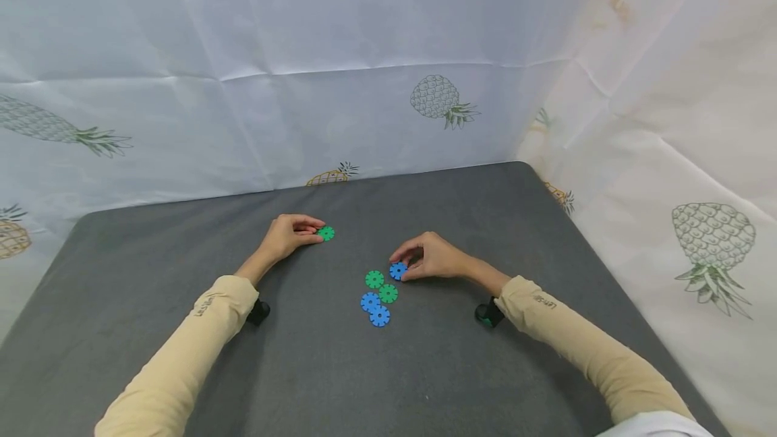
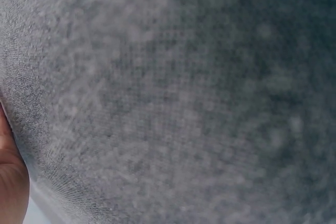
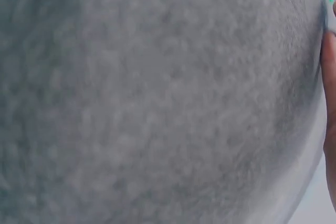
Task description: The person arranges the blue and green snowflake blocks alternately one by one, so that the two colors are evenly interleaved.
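Six notched plastic discs lie on the dark grey felt table (image 1: 182, 369), three green and three blue, and two of them are in hand. Left hand (image 1: 285, 236): fingers curled, fingertips pinching a lone green disc (image 1: 326, 233) that lies flat on the felt, well apart from the others, at about ten o'clock from the cluster. Right hand (image 1: 432, 257): fingers arched over and pinching a blue disc (image 1: 397, 270) at its edge; this disc sits just beside the cluster, at its one o'clock. The cluster itself holds a green disc (image 1: 374, 279) at the top, a second green disc (image 1: 388, 293) just below and to its right, and two blue discs (image 1: 370, 302) (image 1: 380, 316) at six o'clock, the pieces touching or overlapping. Both wrist views are pressed close to the felt and show only blurred grey cloth with a sliver of skin at one edge; they add nothing on the grip. Judged from this layout, the step in hand is the picking up of one disc in each hand, neither yet clear of the table. A fair reading is that the next move calls for lifting both, turning one edge-on to the other and lining up the notches, which asks for a firm pinch on thin rims. Pineapple-print sheets (image 1: 388, 52) wall the scene at twelve and three o'clock.
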### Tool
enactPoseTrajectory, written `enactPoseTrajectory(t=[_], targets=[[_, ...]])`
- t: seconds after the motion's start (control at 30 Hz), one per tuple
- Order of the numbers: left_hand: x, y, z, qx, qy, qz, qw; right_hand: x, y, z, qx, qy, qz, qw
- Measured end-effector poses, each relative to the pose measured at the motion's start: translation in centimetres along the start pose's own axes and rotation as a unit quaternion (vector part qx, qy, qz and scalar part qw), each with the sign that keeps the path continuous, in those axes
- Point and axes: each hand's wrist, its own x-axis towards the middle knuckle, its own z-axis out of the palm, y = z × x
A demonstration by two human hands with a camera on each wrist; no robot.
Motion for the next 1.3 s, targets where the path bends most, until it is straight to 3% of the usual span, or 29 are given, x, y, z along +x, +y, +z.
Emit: enactPoseTrajectory(t=[0.17, 0.4, 0.9, 1.3], targets=[[0.0, -0.1, 0.1, 0.005, 0.001, -0.006, 1.0000, -0.6, 0.7, 0.0, 0.034, 0.025, 0.030, 0.999], [0.0, 0.1, 0.1, 0.016, 0.003, -0.012, 0.9998, -1.4, 1.0, 0.5, 0.116, 0.074, 0.077, 0.988], [0.1, 0.4, -0.1, 0.032, 0.000, -0.024, 0.9992, -1.4, 0.8, 0.7, 0.209, 0.124, 0.108, 0.964], [0.2, 0.7, -0.2, 0.042, 0.002, -0.023, 0.9989, -0.1, 0.9, 0.7, 0.233, 0.146, 0.102, 0.956]])
